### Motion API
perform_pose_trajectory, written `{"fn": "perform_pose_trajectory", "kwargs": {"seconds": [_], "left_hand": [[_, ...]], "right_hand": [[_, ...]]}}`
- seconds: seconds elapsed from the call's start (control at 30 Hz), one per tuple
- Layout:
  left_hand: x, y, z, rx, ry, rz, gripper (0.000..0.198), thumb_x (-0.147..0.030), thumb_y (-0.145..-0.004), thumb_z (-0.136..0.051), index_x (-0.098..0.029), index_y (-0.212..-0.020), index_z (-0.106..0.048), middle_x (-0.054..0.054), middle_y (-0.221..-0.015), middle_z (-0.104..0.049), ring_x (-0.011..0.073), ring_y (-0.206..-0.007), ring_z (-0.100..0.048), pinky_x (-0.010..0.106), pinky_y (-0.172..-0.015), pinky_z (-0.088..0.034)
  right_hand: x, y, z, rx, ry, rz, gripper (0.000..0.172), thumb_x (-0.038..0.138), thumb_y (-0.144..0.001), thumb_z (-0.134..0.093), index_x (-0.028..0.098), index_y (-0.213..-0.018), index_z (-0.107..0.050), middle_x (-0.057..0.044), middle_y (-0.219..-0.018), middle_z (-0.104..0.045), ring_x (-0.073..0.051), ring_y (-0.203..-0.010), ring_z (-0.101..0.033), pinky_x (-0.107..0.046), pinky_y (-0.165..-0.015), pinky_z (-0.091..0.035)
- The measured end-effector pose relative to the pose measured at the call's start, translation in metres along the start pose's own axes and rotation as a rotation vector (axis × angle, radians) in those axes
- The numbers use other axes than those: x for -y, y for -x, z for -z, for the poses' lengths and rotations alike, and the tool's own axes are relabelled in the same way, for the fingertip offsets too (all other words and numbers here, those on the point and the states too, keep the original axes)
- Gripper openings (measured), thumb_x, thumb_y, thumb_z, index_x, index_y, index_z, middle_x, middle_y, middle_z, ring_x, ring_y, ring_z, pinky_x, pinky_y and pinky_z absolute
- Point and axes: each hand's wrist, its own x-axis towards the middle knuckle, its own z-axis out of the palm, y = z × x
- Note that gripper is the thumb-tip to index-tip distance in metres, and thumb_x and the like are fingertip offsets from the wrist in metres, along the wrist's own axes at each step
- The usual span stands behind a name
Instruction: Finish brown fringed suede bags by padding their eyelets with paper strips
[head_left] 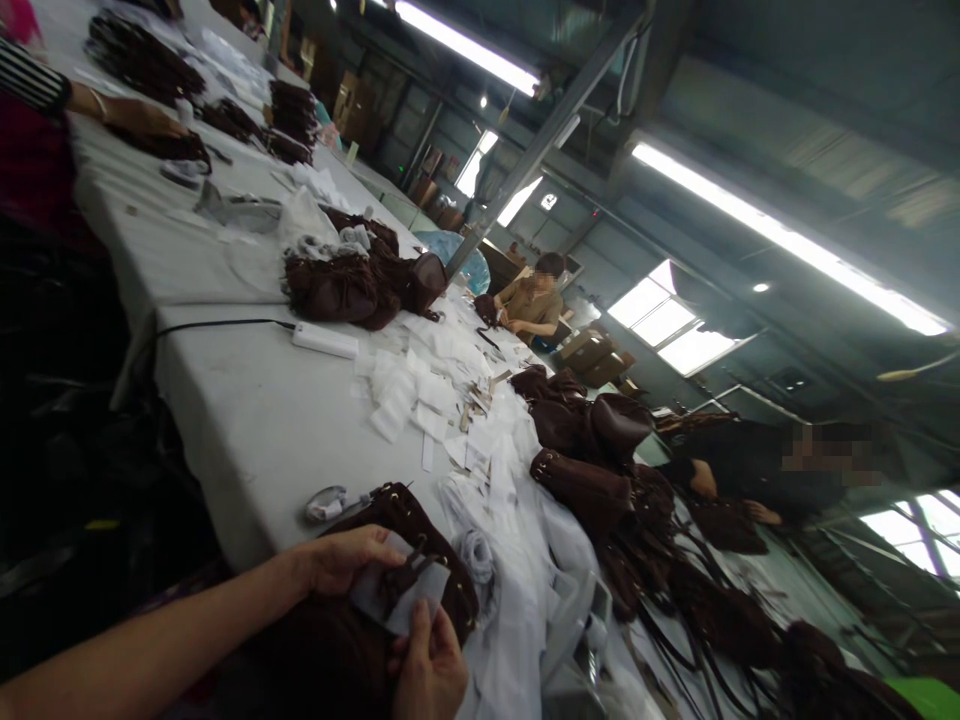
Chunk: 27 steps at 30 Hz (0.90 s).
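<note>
A dark brown bag with metal eyelets lies in front of me at the table's near edge. Over it, a small white sheet is spread around a dark brown strap or tassel piece; which of the two cannot be told. My left hand is closed on the sheet's upper left side, thumb and fingers pinched. From below, my right hand pinches the lower right edge of the same sheet. A rolled white wrapping rests beside the bag, and a clear-wrapped item lies behind it.
Loose white paper covers the table's middle. Brown bags are heaped on the right, more bags farther back. A white power strip trails a cable. Co-workers handle bags: a striped sleeve at left, people across the table.
</note>
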Motion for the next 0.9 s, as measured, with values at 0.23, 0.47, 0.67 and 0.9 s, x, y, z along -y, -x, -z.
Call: {"fn": "perform_pose_trajectory", "kwargs": {"seconds": [0.23,0.47,0.67,0.9], "left_hand": [[0.001,-0.002,0.003,-0.030,-0.017,0.027,0.024,-0.033,-0.072,-0.076,-0.011,-0.080,-0.070,0.006,-0.076,-0.071,0.0167,-0.068,-0.065,0.026,-0.064,-0.050],[0.001,-0.003,0.001,-0.078,-0.129,-0.003,0.029,-0.030,-0.061,-0.082,-0.012,-0.078,-0.066,0.003,-0.073,-0.067,0.0146,-0.063,-0.060,0.025,-0.063,-0.047],[0.007,-0.005,-0.001,-0.260,-0.314,-0.094,0.029,-0.027,-0.059,-0.080,-0.015,-0.076,-0.059,-0.004,-0.065,-0.057,0.0112,-0.059,-0.049,0.021,-0.055,-0.037],[0.009,-0.003,-0.017,-0.337,-0.767,-0.218,0.014,-0.030,-0.077,-0.063,-0.018,-0.078,-0.056,-0.005,-0.067,-0.050,0.0124,-0.064,-0.042,0.022,-0.058,-0.033]], "right_hand": [[0.013,0.019,0.002,-0.150,0.075,-0.014,0.061,0.063,-0.077,-0.055,0.014,-0.113,-0.060,0.004,-0.044,-0.056,-0.013,-0.034,-0.050,-0.022,-0.035,-0.038],[0.019,0.021,-0.002,-0.151,0.320,0.150,0.044,0.060,-0.080,-0.052,0.021,-0.095,-0.065,0.000,-0.052,-0.064,-0.017,-0.043,-0.058,-0.026,-0.045,-0.043],[0.011,0.015,-0.012,-0.152,0.483,0.261,0.037,0.055,-0.084,-0.050,0.024,-0.091,-0.068,-0.005,-0.072,-0.072,-0.022,-0.066,-0.068,-0.025,-0.056,-0.049],[0.000,0.013,-0.017,-0.209,0.617,0.499,0.042,0.049,-0.091,-0.042,0.022,-0.092,-0.073,-0.009,-0.077,-0.074,-0.022,-0.063,-0.070,-0.026,-0.054,-0.050]]}}
